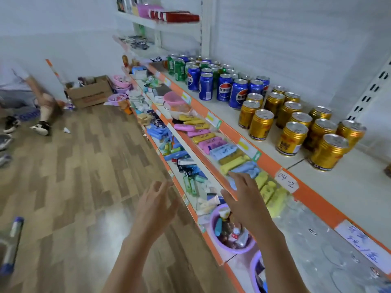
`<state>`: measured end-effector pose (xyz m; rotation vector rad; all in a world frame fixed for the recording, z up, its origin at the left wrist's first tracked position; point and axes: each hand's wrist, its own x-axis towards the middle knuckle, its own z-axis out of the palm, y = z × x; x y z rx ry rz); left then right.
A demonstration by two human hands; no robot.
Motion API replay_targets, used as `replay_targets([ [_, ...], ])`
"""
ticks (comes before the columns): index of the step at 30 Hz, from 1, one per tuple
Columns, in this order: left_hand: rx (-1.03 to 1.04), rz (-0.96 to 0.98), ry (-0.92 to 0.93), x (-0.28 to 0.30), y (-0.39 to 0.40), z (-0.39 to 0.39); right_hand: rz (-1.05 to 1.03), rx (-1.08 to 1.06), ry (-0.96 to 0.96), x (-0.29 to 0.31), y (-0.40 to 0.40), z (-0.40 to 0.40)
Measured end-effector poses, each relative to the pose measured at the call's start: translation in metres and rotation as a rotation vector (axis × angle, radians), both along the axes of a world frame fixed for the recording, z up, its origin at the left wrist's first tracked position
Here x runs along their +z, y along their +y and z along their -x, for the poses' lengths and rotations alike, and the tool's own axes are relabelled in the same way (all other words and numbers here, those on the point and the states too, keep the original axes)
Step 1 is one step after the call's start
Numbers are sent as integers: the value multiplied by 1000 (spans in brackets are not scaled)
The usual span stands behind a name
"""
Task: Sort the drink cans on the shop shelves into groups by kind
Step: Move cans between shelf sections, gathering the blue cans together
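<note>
On the top white shelf (232, 115) with an orange front edge stand drink cans in clusters. Several gold cans (292, 138) are nearest, on the right. Several blue cola cans (224, 87) stand in the middle, and green cans (179, 69) mixed with a few blue ones are at the far end. My left hand (155, 200) hangs in front of the lower shelves with fingers loosely spread, holding nothing. My right hand (243, 197) is spread flat over the middle shelf, also holding nothing. Both hands are well below and in front of the cans.
The middle shelf holds pastel cases (213, 142) and plastic bowls; the lowest shelf holds tubes (175, 153) and a purple basin (232, 231) of small items. A cardboard box (90, 93) and a seated person's legs (42, 106) are on the wooden floor to the left.
</note>
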<state>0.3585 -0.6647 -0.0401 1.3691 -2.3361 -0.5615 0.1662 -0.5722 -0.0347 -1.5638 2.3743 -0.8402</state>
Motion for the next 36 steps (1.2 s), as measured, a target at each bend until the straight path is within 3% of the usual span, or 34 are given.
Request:
replay_targets([
  [9, -75, -35, 77, -15, -73, 21, -47, -67, 58, 9, -54, 20],
  [14, -107, 18, 80, -13, -122, 52, 42, -104, 55, 12, -93, 48],
  [22, -174, 185, 137, 28, -228, 148, 177, -179, 60, 42, -188, 123],
  [28, -282, 226, 194, 41, -287, 215, 145, -237, 77, 59, -228, 162],
  [36, -434, 339, 204, 70, -398, 293, 95, -336, 245, 74, -304, 213],
])
